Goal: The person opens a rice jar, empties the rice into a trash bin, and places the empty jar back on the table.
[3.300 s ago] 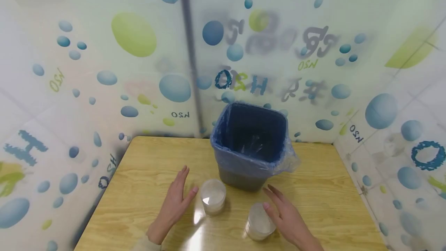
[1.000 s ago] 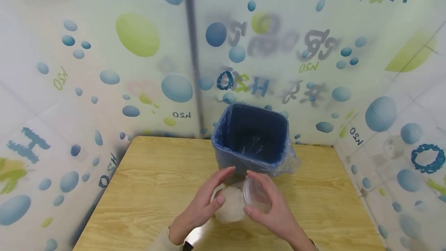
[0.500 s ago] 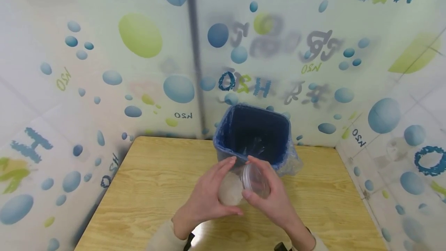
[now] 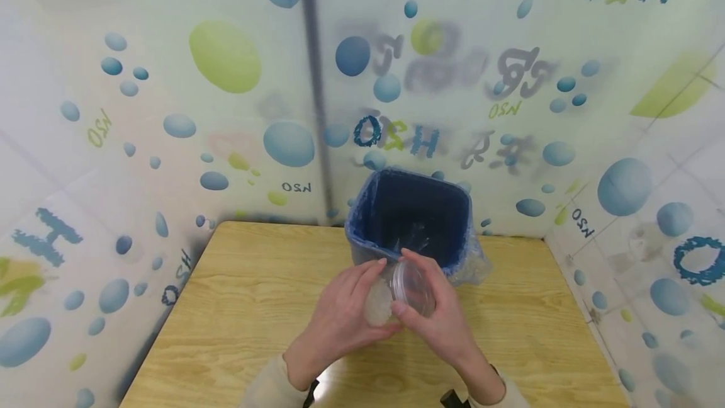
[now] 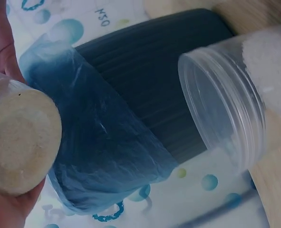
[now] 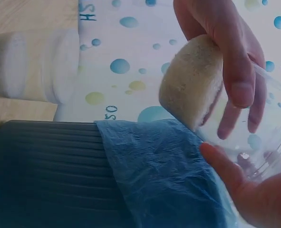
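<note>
Between both hands a clear jar (image 4: 418, 288) lies tilted on its side, off the table. Its white contents are at the left end, its ringed clear part at the right. My left hand (image 4: 342, 317) wraps round the white end. Fingers and thumb of my right hand (image 4: 444, 313) grip the clear end. The left wrist view shows the pale round end of the held jar (image 5: 24, 140); in the right wrist view the held jar (image 6: 190, 78) slants above the bag. A second jar (image 5: 221, 102), also in the right wrist view (image 6: 33, 64), stands on the table, hidden in the head view.
Just beyond the hands stands a dark bin (image 4: 419, 213) lined with a blue plastic bag (image 4: 357, 232). Bare wood of the table (image 4: 255, 269) shows on both sides. A wall curtain (image 4: 226, 143) printed with dots rises behind the table.
Both jars stood on the table between spread hands at first; one is now lifted and tilted in both hands. In the last half second my left hand has come closer round the white end.
</note>
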Demonstrator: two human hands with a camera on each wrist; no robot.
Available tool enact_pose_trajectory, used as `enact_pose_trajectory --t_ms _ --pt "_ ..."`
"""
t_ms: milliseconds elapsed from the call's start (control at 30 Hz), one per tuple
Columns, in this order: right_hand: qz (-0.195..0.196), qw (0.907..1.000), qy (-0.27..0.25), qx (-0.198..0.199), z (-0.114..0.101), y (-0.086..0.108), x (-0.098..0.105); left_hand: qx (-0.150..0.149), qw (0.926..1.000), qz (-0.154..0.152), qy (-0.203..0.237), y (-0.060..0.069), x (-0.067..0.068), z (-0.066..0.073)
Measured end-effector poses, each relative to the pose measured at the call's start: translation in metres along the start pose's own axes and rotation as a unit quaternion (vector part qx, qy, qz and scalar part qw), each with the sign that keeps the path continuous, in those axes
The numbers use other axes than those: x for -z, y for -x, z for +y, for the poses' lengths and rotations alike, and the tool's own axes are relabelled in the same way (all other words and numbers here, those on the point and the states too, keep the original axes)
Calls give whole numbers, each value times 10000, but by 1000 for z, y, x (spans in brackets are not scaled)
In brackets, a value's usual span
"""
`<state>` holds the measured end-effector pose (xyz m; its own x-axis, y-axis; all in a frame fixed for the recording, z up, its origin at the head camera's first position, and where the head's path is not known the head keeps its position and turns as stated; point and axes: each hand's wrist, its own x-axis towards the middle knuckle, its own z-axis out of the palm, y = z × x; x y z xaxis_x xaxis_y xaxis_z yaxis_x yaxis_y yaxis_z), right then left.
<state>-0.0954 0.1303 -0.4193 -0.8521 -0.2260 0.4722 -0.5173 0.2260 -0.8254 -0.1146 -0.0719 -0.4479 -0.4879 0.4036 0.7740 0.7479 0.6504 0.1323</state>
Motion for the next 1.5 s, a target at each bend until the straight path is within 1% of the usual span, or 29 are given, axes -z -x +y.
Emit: enact_pose_trajectory --t_ms 67,133,200,267,333,433,500,567,633,767,900,967,1033,1100,1167,1267,1333,1400,1500 --pt "-11 9994 323 110 -2 -1 2 31 10000 30 -46 0 0 2" --pt "-33 9968 776 202 -4 -1 5 87 9999 48 -94 0 1 3" --pt "-45 9919 1223 328 -8 -2 7 139 9998 65 -151 0 3 3" --pt "47 9833 1752 481 -12 -2 9 215 9996 53 -181 -1 4 3" --pt "209 9710 2307 588 -17 -4 9 265 9994 14 -199 -2 6 3" --pt "456 9453 3162 661 -24 -7 8 320 9992 -96 -223 -4 7 5" --pt "525 9311 3549 663 -26 -9 5 326 9991 -167 -214 -6 7 7" --pt "565 9229 3739 731 -26 -11 1 348 9990 -214 -206 -7 8 8" --pt "657 9214 3731 865 -24 -13 -2 350 9991 -199 -163 -8 8 8" --pt "911 9247 3477 1256 -19 -15 -5 408 9991 -146 39 -7 9 8" --pt "1034 9299 3151 1591 -14 -17 -6 451 9986 -115 245 -5 8 7" --pt "1035 9325 2974 1766 -11 -17 -7 510 9977 -156 425 -3 9 8" --pt "1002 9339 2793 1996 -9 -17 -7 623 9950 -288 724 -1 10 8" --pt "956 9324 2636 2279 -8 -18 -6 722 9908 -427 1066 1 11 8" --pt "906 9289 2525 2551 -7 -19 -6 825 9853 -580 1379 2 12 7" --pt "851 9241 2397 2854 -6 -22 -4 890 9797 -751 1634 1 14 5" --pt "799 9204 2335 3033 -5 -22 -3 912 9775 -857 1695 1 16 5" --pt "687 9181 2275 3171 -3 -22 -1 899 9775 -924 1668 0 17 4" --pt "390 9172 2211 3290 -1 -22 3 825 9816 -932 1448 -2 18 3"
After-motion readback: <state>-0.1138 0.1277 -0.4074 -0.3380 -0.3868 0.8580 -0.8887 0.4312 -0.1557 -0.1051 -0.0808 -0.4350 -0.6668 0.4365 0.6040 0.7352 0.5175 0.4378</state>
